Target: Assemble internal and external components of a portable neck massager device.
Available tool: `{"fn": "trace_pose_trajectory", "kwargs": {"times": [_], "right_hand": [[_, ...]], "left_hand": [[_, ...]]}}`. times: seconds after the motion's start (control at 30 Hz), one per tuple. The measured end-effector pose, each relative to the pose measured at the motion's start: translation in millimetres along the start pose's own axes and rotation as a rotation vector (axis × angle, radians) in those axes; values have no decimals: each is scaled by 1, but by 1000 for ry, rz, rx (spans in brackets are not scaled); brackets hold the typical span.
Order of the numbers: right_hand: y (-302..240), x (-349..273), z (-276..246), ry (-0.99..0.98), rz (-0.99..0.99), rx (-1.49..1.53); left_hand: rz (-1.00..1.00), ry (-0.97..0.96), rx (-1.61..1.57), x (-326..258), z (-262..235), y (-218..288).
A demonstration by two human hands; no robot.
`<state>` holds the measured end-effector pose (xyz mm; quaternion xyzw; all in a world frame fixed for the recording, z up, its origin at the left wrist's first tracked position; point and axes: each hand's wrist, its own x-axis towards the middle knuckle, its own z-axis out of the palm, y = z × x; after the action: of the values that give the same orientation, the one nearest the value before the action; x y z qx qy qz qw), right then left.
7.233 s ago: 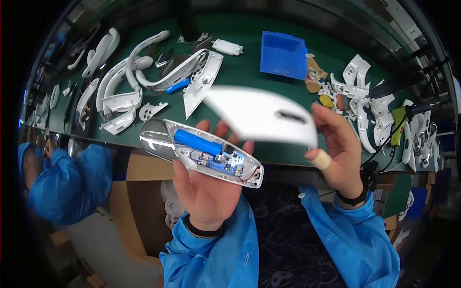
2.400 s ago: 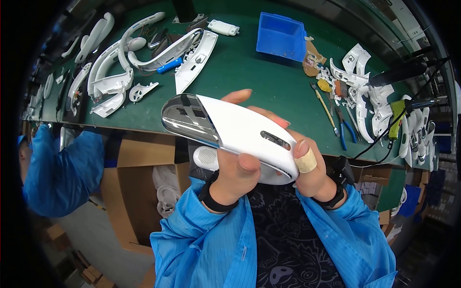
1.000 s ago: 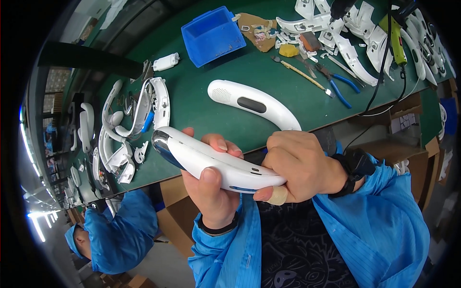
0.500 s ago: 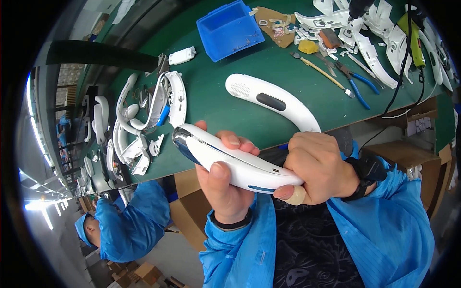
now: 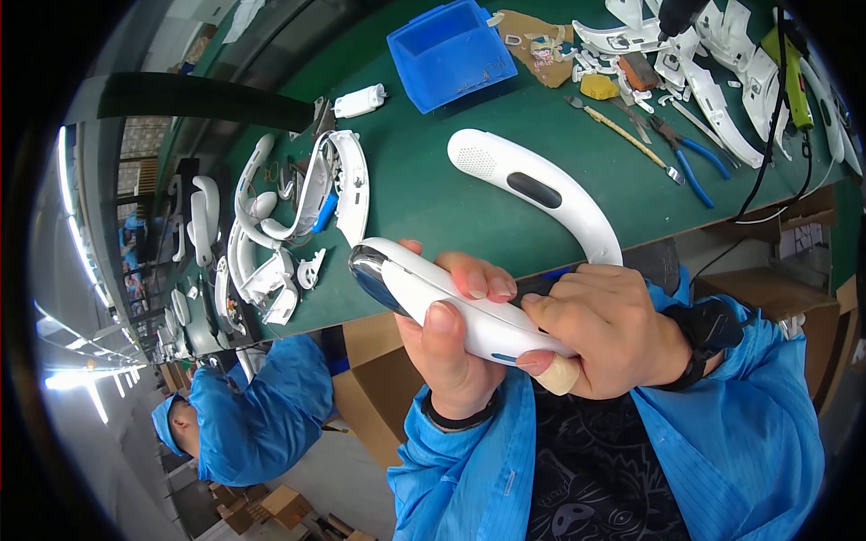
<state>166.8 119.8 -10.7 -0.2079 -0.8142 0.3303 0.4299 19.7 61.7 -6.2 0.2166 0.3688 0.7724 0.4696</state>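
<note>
Both hands hold a curved white plastic housing [image 5: 415, 281] with a glossy dark cap at its left end, just off the near edge of the bench. A seam runs along its top. My left hand [image 5: 451, 338] wraps the middle, thumb on the near side and fingers on the far side. My right hand [image 5: 600, 334] grips the right end. Its curled fingers press over the seam, and its thumb, with a tan cover on it, supports the housing from below. Beyond the hands lies another curved white shell [image 5: 559, 200] with a dark oval window and a speckled patch of small holes.
On the green bench [image 5: 406, 180] stand a blue bin [image 5: 451, 59] and, leftward, several white curved parts [image 5: 354, 194]. Pliers [image 5: 690, 158], a brush [image 5: 622, 135], a yellow sponge-like block [image 5: 599, 87] and a green tool [image 5: 794, 86] are at right. A co-worker [image 5: 262, 410] sits at left.
My right fingers have shifted left along the housing and now cover the small slot that showed near its right end. The whole view has shifted slightly, so the bench things appear farther right.
</note>
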Motion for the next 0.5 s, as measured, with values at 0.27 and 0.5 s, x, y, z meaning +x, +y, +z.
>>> {"fn": "trace_pose_trajectory", "kwargs": {"times": [0.27, 0.5], "right_hand": [[2, -4, 4, 52, 20, 38], [4, 2, -5, -1, 20, 57]], "left_hand": [[-65, -60, 14, 3, -7, 7], [-80, -95, -115, 9, -19, 1]]}}
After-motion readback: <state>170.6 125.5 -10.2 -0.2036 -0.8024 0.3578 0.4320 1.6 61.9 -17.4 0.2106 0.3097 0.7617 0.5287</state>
